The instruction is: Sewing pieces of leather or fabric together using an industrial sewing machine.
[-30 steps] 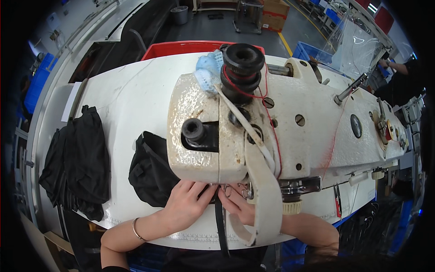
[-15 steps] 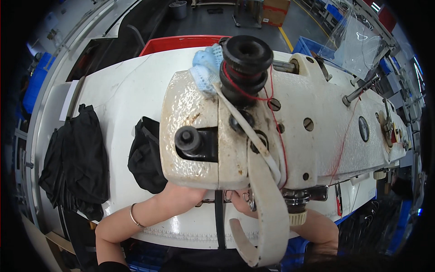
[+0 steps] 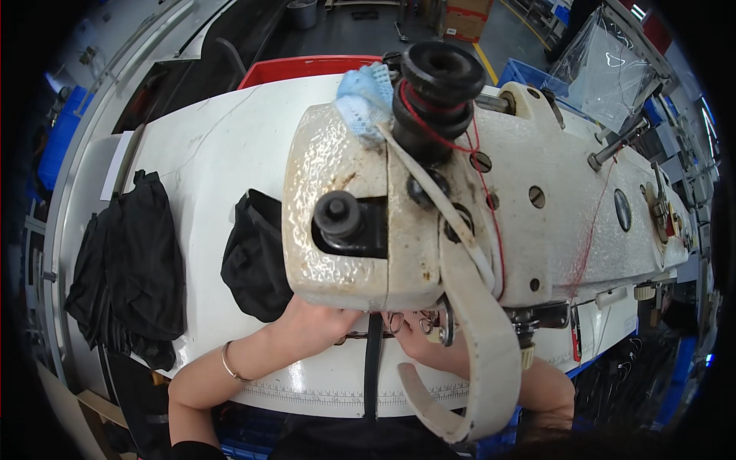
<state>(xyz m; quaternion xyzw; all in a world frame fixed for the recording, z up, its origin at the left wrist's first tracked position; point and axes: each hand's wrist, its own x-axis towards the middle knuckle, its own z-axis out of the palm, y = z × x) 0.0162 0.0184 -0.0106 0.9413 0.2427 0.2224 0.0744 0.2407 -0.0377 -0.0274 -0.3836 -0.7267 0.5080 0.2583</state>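
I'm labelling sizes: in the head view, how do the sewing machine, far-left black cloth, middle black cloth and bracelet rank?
Largest first:
Sewing machine
Far-left black cloth
Middle black cloth, partly hidden
Bracelet

Open lane: table (image 3: 203, 218) left of centre, between cloth pile (image 3: 142, 268) and black cloth (image 3: 257, 264)
Block: sewing machine (image 3: 552, 238), centre to right
Right hand (image 3: 433, 354): curved bar (image 3: 494, 353) hides wrist, lower centre
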